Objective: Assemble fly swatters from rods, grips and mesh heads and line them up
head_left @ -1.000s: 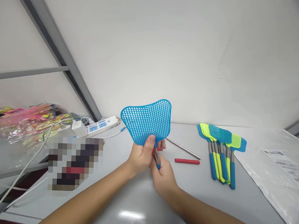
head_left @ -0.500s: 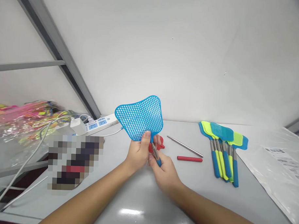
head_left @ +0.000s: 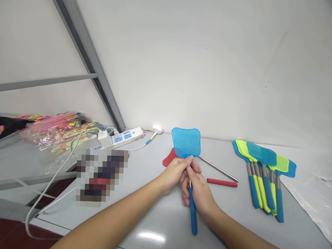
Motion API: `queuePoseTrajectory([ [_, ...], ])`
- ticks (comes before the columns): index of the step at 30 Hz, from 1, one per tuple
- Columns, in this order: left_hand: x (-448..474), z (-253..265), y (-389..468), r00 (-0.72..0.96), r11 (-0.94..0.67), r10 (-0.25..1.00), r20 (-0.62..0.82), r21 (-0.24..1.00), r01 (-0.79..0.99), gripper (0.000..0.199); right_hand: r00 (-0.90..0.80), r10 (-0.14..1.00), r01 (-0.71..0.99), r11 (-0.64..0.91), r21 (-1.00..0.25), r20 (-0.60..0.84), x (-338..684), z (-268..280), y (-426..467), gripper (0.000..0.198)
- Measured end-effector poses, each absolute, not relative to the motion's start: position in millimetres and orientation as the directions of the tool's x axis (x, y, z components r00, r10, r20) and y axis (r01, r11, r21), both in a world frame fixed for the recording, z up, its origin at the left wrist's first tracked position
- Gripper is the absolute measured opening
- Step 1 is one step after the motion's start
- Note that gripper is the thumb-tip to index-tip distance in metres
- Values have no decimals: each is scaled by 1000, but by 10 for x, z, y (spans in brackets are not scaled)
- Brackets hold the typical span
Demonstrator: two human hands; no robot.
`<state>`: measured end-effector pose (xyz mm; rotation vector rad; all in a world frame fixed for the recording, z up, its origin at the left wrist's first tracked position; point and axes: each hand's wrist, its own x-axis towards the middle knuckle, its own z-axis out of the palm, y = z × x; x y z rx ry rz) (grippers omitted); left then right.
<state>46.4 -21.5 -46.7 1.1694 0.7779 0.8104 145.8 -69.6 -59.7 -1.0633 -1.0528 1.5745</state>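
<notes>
Grasps a blue fly swatter (head_left: pixel 186 141) with both hands at the centre of the frame. Pinches the base of its mesh head between thumb and fingers of the left hand (head_left: pixel 175 174), and curls the right hand (head_left: pixel 204 190) round the thin metal shaft just below, thumb laid along it. Overlaps the fingers there too closely to tell every one apart. Presents the mesh head broadside to the camera, just above both hands, and points the blue handle (head_left: pixel 192 214) toward the lower middle of the frame. Partly covers a red mesh head (head_left: pixel 168 160) on the grey table (head_left: pixel 165 216), just left of centre. Shows, right of centre, a slim metal rod (head_left: pixel 219 169) slanting down from beside the blue mesh and, just below, a red tube (head_left: pixel 222 182). Includes an overlapping bundle of blue and yellow-green swatters (head_left: pixel 261 153) at the right, near white plastic wrap (head_left: pixel 309 196). Includes, at the left, a white power strip (head_left: pixel 133 136), a pixelated patch (head_left: pixel 102 178) and colourful plastic-wrapped goods (head_left: pixel 59 130).
</notes>
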Motion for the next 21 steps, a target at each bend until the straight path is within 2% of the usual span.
queuePoseTrajectory([
  [4, 497, -514, -252, 493, 263, 861, -123, 939, -224, 54, -188, 966, -300, -227, -926, -176, 1475, -572, -693, 46],
  [8, 495, -472, -254, 420, 182, 905, -68, 954, -237, 52, -227, 965, -277, -191, -942, -129, 1474, -626, -646, 54],
  [17, 432, -257, -167, 342, 56, 938, 59, 946, -318, 46, -338, 938, -261, -172, -950, -77, 1474, -609, -536, 51],
  [21, 393, -175, -113, 248, -19, 962, 112, 938, -347, 44, -385, 921, -237, -166, -957, -64, 1508, -547, -522, 51],
])
